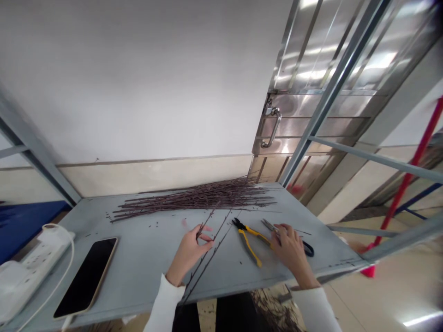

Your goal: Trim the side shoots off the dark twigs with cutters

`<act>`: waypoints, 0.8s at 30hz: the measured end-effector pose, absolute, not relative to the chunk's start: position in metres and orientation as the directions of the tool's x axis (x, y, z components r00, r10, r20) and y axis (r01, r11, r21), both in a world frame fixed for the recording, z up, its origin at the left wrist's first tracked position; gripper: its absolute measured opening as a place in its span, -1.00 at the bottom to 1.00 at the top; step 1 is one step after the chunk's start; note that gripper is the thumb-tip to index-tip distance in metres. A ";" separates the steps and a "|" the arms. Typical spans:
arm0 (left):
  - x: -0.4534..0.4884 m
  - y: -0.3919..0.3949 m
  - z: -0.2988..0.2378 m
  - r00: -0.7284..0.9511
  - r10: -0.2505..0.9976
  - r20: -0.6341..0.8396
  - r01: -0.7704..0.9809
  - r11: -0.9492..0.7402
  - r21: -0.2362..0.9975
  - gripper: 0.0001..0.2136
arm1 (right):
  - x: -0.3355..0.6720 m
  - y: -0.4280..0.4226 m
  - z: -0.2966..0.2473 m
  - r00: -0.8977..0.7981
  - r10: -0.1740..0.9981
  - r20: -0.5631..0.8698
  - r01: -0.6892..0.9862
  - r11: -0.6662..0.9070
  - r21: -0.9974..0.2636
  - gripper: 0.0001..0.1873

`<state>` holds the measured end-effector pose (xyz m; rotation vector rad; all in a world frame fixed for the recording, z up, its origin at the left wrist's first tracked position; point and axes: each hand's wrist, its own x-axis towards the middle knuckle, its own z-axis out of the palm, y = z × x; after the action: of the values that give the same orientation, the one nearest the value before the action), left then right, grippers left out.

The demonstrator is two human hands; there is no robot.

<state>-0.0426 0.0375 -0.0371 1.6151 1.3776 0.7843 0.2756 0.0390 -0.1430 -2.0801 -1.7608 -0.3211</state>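
Observation:
My left hand point(191, 251) is over the middle of the grey table, its fingers curled around a thin dark twig point(208, 216) that points up toward the back. Beneath it, more long budded twigs point(211, 256) slant down past the table's front edge. My right hand point(289, 244) is closed over a pair of scissors point(308, 249); metal blade tips stick out to the left and a dark handle loop to the right. Between both hands lie cutting pliers point(249, 244) with black jaws and yellow-and-grey handles, one handle reaching under the right hand.
A large heap of dark twigs point(207, 196) lies along the table's back. At left are a phone point(87, 276) with a cable and a white power strip point(38, 263). Metal posts point(332, 97) frame the table point(145, 258). Twig scraps point(273, 309) cover the floor below.

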 end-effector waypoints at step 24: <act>-0.065 0.014 -0.024 0.289 0.956 -0.047 0.094 0.021 0.995 -0.66 | 0.361 0.032 -0.145 0.116 0.983 0.141 0.973 -0.083 -0.217 -0.77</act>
<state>-0.0650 0.0137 -0.0237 1.3744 1.0678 0.9203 0.3609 0.0321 -0.1454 -2.1390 -1.9320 0.0602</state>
